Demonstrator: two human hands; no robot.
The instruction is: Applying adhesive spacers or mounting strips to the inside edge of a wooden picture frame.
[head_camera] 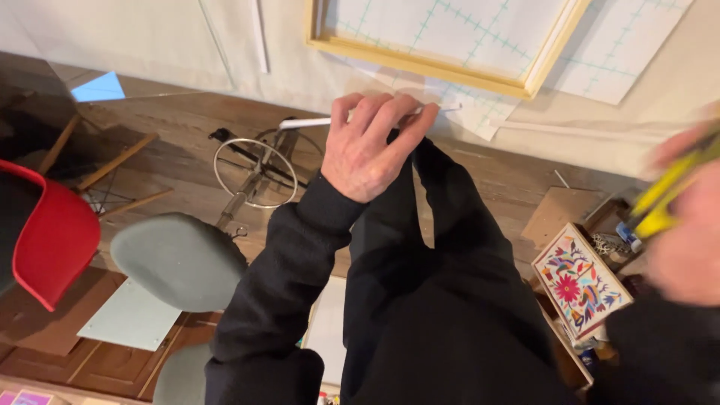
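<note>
On the far left stands a red chair [56, 232] with a curved seat. Next to it is a grey chair [176, 259] with a round back. Both sit on the wooden floor [172, 124]. Under the grey chair lies a flat pale green sheet [131, 319]. A little further right is a metal ring on a stand [255, 172], and it leans over a bit.

In the middle is the left hand [371, 146]. It comes out of a black sleeve [289, 270]. Its fingers [390, 112] are curled shut around a thin white stick [304, 122]. The stick pokes out to the left of the hand, and a short bit shows on the right side too. The hand holds the stick up near the bottom edge of a big white cloth [142, 37]. Just above the hand is a yellow wooden frame [420, 64]. Behind the frame is white paper with a green grid [622, 45].

Lower down on the right is a small box with bright flowers [581, 281] painted on it. It sits tilted among other small things that are hard to make out.

At the far right is the right hand [686, 225]. It is very blurry. It holds a yellow tool [671, 191], and its fingers seem to be closed around it. I cannot tell what kind of tool it is.
</note>
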